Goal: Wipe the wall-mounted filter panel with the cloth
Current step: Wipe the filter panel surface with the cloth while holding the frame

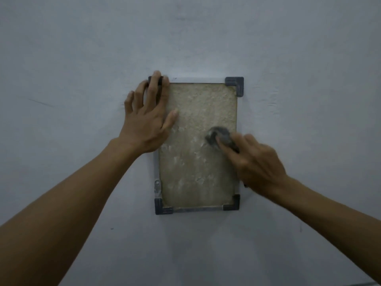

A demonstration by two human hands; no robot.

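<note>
A rectangular filter panel [195,172] with a rough beige mesh, a pale frame and dark corner pieces hangs on the wall at the centre. My left hand [147,118] lies flat over its upper left corner, fingers spread and straight, thumb on the mesh. My right hand [253,159] grips a small bunched grey cloth [218,136] and presses it against the mesh at the panel's right side, about mid-height. Pale streaks show on the mesh below and left of the cloth. The right hand and cloth look slightly blurred.
A plain grey-blue wall [309,58] surrounds the panel on all sides. A small metal latch [157,186] sits on the frame's lower left edge. Faint scuffs mark the wall at the left and right.
</note>
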